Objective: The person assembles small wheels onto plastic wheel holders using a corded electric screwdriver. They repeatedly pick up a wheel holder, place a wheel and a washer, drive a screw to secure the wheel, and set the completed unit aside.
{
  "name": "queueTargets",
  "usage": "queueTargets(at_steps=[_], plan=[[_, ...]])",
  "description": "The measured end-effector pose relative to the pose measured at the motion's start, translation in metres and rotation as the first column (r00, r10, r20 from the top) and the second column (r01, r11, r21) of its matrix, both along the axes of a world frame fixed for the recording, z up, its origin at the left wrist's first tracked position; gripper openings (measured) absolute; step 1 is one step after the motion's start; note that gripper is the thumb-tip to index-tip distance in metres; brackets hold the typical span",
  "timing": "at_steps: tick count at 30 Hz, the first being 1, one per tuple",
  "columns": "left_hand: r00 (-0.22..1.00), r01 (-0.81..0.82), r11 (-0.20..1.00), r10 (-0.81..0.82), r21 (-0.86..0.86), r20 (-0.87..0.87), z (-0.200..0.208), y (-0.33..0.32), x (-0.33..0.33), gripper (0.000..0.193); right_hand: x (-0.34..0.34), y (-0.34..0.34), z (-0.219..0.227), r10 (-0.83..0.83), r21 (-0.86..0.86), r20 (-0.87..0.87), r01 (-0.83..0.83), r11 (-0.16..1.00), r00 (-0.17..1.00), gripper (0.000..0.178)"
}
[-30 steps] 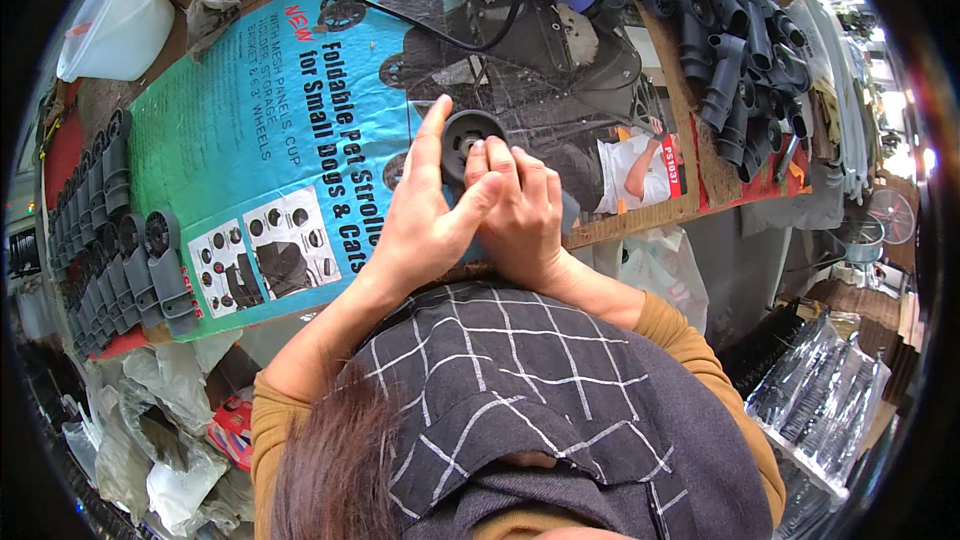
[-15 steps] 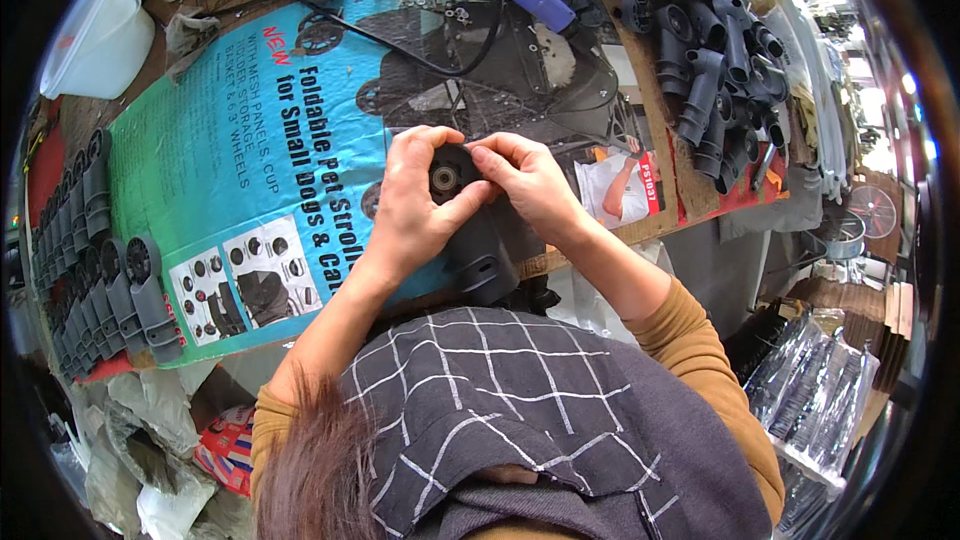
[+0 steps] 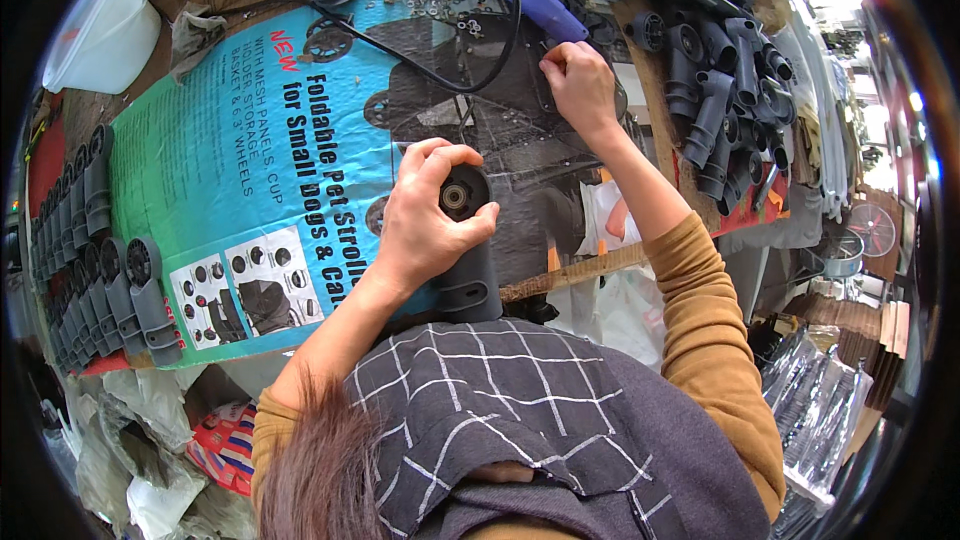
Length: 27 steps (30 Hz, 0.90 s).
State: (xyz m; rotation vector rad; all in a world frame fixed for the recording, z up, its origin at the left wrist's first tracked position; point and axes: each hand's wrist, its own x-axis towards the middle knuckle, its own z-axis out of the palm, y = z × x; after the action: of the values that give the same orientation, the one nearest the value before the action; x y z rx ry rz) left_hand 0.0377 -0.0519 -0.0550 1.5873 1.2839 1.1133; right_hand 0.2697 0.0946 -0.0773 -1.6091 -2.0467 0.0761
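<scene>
My left hand (image 3: 425,215) is wrapped round the round end of a dark grey plastic fitting (image 3: 468,275), at the near edge of the bench. A ring like a bearing (image 3: 456,197) shows in the middle of that end. Below it the fitting's body runs down toward my apron, with a slot in its side. Over the far part of the bench is my right hand (image 3: 582,85), apart from the fitting, its fingers curled together. Whatever they may hold is hidden. Just beyond them lies a blue corded tool (image 3: 535,2).
A black cord (image 3: 420,68) loops across the printed cardboard (image 3: 215,140). Similar fittings stand in rows (image 3: 150,295) at the left and lie in a pile (image 3: 715,90) at the right. Small nuts or washers (image 3: 440,0) are scattered behind. A white tub (image 3: 105,30) stands at the far left.
My right hand has left the fitting and moved away to the far right, close to the blue tool. The left hand keeps its hold on the fitting, slightly lower in view.
</scene>
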Motion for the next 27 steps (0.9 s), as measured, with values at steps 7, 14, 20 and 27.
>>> queueTargets(at_steps=[7, 14, 20, 27], plan=[[0.998, -0.013, 0.997, 0.017, 0.078, -0.053, -0.007, 0.011, 0.01, 0.056, -0.047, -0.085, 0.051, 0.023, -0.254, -0.539, -0.189, 0.949, 0.842, 0.01], [0.997, -0.043, 0.987, 0.051, 0.152, -0.052, -0.013, 0.014, 0.016, 0.056, -0.069, -0.129, 0.047, 0.051, -0.322, -0.568, -0.278, 0.905, 0.822, 0.006], [0.998, -0.031, 0.994, 0.037, 0.103, -0.052, -0.011, 0.013, 0.015, 0.057, -0.066, -0.126, 0.05, 0.051, -0.3, -0.578, -0.27, 0.915, 0.814, 0.008], [0.998, -0.022, 0.996, 0.026, 0.089, -0.048, -0.013, 0.013, 0.015, 0.053, 0.01, -0.089, 0.037, -0.234, -0.161, -0.142, 0.211, 0.964, 0.962, 0.019]])
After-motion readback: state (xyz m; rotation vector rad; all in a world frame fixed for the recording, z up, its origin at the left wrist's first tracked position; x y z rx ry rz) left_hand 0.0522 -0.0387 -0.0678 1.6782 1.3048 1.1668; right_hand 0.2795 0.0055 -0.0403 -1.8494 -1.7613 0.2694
